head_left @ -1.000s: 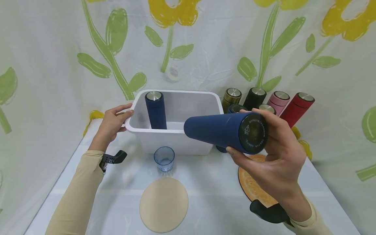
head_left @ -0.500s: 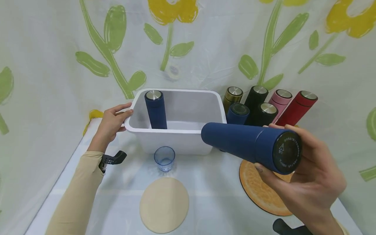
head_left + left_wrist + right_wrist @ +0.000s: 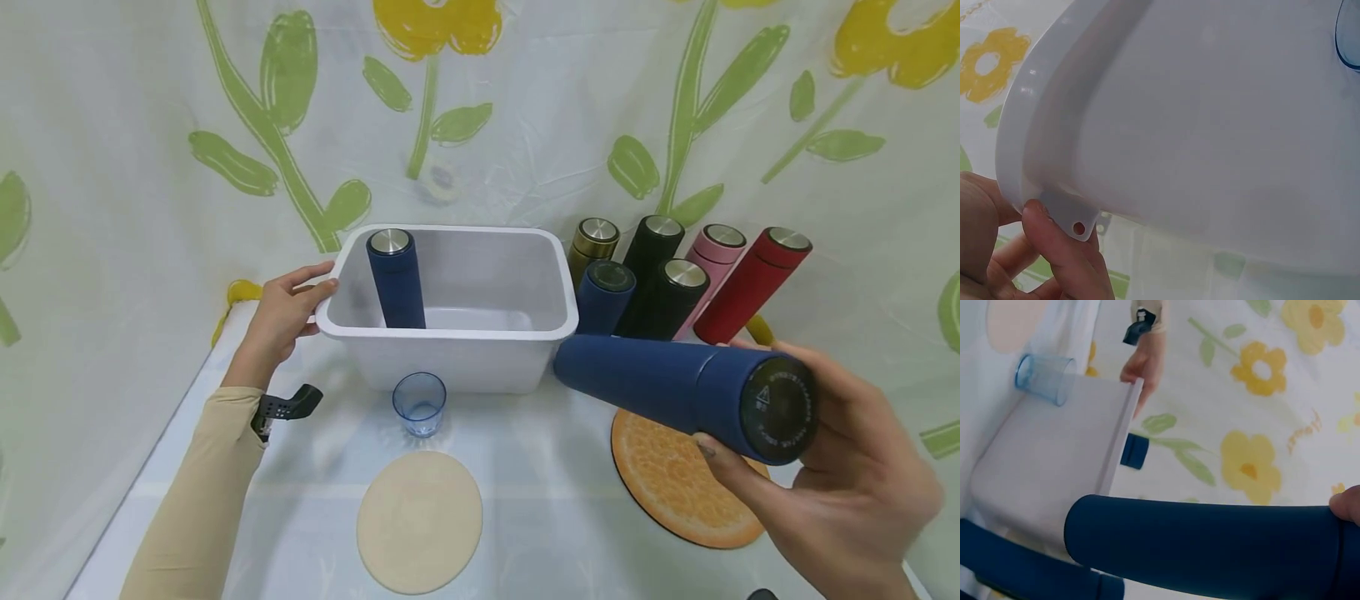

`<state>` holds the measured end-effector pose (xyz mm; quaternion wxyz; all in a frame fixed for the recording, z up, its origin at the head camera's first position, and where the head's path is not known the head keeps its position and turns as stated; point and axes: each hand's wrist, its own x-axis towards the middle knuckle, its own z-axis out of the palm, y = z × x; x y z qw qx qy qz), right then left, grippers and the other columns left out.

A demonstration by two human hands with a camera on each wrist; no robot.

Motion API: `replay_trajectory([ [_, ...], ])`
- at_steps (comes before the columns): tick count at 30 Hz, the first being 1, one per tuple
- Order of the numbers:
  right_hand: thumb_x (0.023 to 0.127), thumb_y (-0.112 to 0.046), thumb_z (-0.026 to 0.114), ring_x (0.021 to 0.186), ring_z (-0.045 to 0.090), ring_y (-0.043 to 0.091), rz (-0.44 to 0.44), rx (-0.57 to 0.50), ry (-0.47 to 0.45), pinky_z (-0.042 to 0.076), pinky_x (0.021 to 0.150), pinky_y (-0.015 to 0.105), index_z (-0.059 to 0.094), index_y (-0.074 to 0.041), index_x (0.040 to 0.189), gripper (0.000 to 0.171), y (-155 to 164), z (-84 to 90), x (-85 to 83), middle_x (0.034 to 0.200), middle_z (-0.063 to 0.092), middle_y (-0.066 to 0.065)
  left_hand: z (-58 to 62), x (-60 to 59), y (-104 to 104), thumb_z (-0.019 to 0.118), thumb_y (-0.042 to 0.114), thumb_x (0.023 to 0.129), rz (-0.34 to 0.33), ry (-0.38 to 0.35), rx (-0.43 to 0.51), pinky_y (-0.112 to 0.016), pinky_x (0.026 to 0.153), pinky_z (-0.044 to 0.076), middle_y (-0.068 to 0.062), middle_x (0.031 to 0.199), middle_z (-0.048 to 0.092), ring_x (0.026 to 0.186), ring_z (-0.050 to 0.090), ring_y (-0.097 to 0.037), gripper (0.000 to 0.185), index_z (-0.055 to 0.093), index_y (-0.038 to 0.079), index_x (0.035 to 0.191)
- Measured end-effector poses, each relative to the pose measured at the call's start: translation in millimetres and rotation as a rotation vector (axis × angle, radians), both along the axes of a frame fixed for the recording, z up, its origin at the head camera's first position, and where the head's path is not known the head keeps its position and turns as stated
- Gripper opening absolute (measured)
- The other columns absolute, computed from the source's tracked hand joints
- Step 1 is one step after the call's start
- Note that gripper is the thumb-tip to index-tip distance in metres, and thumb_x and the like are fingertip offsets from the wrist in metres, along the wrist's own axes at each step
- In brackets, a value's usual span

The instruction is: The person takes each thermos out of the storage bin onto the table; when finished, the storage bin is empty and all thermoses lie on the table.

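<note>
The right hand [image 3: 840, 492] grips a blue flask [image 3: 675, 392] above the orange mat [image 3: 667, 492], lying near level, base toward the camera, far end toward the bin [image 3: 450, 367]. The left hand [image 3: 281, 321] pinches the bin's left rim.

Bright, even light fills the head view, with no hard source showing and only faint, soft shadows under the white tub [image 3: 450, 358] and the clear cup [image 3: 419, 404]. The flowered cloth [image 3: 525, 125] behind bows outward toward the far corners, a wide-lens distortion. Metal caps on the bottles [image 3: 660, 275] at the right catch small pale highlights. The near blue bottle [image 3: 675, 392] is sharp. In the left wrist view the tub wall [image 3: 1210, 125] is soft and washed pale, too close to focus. The right wrist view is hazy, its bottle [image 3: 1210, 544] dark and blurred.
</note>
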<state>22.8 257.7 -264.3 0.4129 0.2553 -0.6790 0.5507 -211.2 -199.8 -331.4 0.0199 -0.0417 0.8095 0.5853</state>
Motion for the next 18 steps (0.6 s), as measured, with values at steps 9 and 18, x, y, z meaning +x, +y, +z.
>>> replay_trajectory([
  [9, 0.053, 0.017, 0.091, 0.105, 0.066, 0.018, -0.225, 0.178, -0.156, 0.049, 0.09, 0.02, 0.049, 0.021, 0.131, 0.088, 17.8, -4.2, 11.7, 0.121, 0.059, 0.033, 1.2, 0.5, 0.2, 0.061, 0.039, 0.1, -0.002, -0.006, -0.011, -0.025, 0.066, 0.056, -0.019, 0.143, 0.052, 0.09, 0.062, -0.018, 0.058, 0.045, 0.019, 0.152],
  [18, 0.068, -0.024, 0.094, 0.102, 0.064, 0.009, -0.289, 0.3, -0.195, 0.047, 0.088, 0.015, 0.053, 0.015, 0.133, 0.086, 27.4, -6.1, 10.4, 0.122, 0.063, 0.02, 1.5, 0.5, 0.0, 0.06, 0.039, 0.1, -0.016, -0.015, -0.003, -0.024, 0.066, 0.055, -0.018, 0.146, 0.05, 0.092, 0.061, -0.019, 0.059, 0.044, 0.019, 0.153],
])
